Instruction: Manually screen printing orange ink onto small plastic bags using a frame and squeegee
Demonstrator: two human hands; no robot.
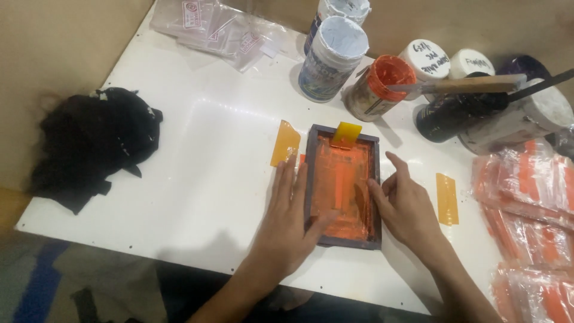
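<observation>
A small dark-framed printing screen [342,186] smeared with orange ink lies flat on the white table [197,173]. My left hand [287,224] rests flat on the frame's left side, its thumb lying on the inked mesh. My right hand [405,206] presses on the right edge of the frame, fingers spread. A small yellow scraper card [347,133] stands at the screen's far end. Another yellow strip [285,142] lies just left of the frame and a third yellow strip [446,198] lies to the right of my right hand.
Ink tubs stand at the back: an open orange one [379,87], white-lidded tubs [330,57], a dark jar [451,113] with a wooden-handled knife [472,84] across it. A black cloth [92,143] lies at left. Bagged orange-printed pieces [526,203] pile at right; clear bags [218,27] at the back.
</observation>
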